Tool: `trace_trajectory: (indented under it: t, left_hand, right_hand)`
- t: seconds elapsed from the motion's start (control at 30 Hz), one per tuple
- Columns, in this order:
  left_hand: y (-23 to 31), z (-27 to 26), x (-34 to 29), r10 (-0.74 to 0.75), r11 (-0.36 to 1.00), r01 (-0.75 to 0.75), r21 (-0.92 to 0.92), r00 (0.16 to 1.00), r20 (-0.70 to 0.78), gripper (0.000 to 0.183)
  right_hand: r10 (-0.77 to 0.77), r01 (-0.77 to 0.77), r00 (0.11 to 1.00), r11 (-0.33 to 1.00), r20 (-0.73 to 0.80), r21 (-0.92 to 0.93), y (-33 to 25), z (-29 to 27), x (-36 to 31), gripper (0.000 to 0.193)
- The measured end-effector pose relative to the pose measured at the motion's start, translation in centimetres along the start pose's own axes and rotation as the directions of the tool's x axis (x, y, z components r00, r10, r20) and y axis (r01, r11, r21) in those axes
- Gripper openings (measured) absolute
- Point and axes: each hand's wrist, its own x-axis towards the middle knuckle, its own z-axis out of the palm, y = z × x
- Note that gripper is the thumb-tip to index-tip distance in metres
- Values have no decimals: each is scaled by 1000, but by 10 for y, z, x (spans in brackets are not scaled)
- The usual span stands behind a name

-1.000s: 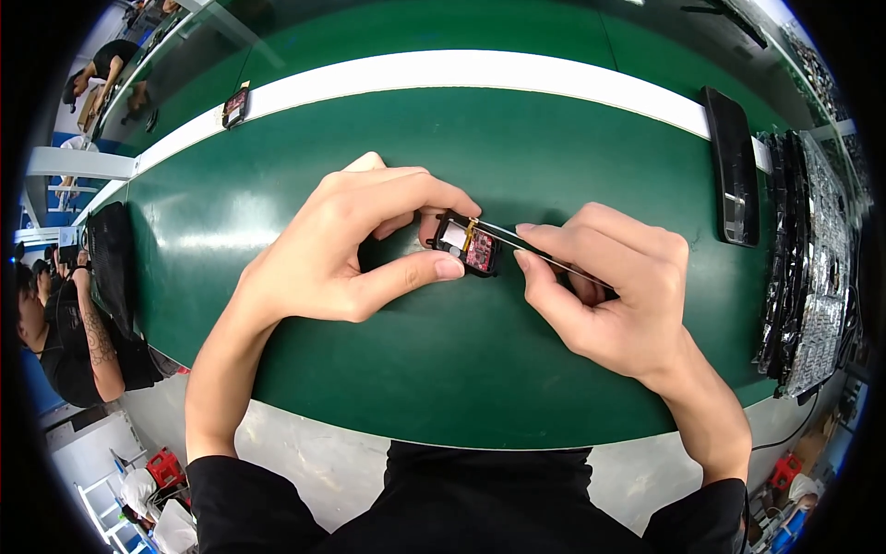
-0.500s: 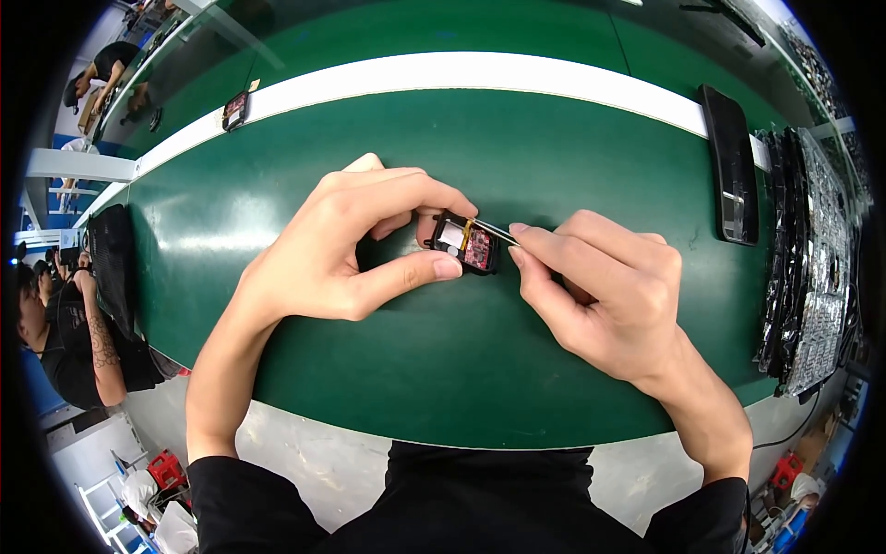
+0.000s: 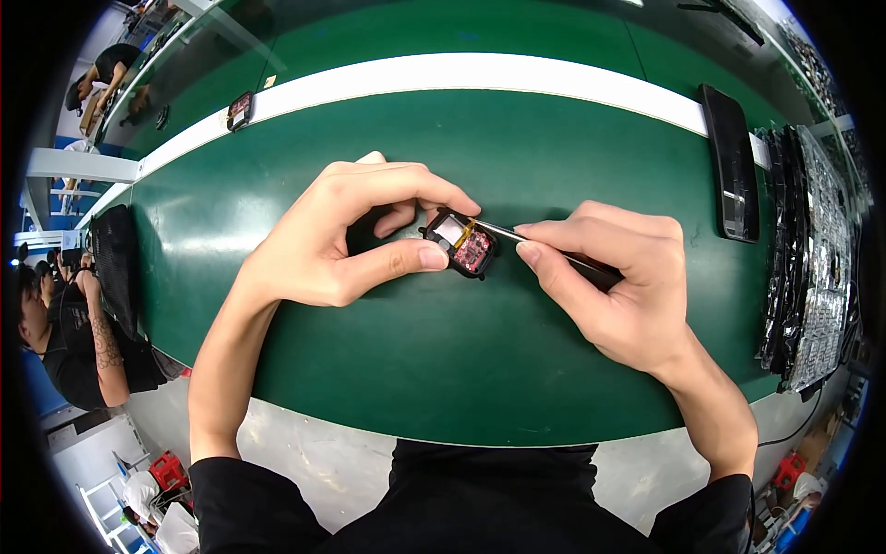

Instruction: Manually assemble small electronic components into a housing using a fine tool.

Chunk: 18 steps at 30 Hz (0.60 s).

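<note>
My left hand (image 3: 346, 231) pinches a small black device (image 3: 460, 242) between thumb and forefinger, just above the green table (image 3: 443, 369). The device is open, showing a red circuit board and a pale part inside. My right hand (image 3: 620, 277) grips slim metal tweezers (image 3: 517, 236) like a pen. The tweezer tips touch the top edge of the open device. Both hands meet near the middle of the table.
A long black slab (image 3: 729, 162) lies at the right. Beside it, stacked trays of shiny small parts (image 3: 817, 249) run along the right edge. A small dark device (image 3: 239, 110) sits on the white stripe at the far left. Another person (image 3: 65, 323) stands at the left.
My right hand has slid slightly left and its fingers have shifted along the tweezers. The left hand and the device stay where they were.
</note>
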Motion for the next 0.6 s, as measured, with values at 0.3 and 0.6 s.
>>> trace_trajectory:
  t: [0.3, 0.6]
  left_hand:
    - [1, 0, 1, -8, 1000, 8, -26, 1000, -8, 47]
    - [0, 1, 1, 26, 999, -26, 22, 1000, -2, 46]
  right_hand:
    - [25, -25, 1000, 1000, 20, -5, -1, -2, 1, 9]
    - [46, -46, 997, 999, 55, 8, -2, -5, 1, 5]
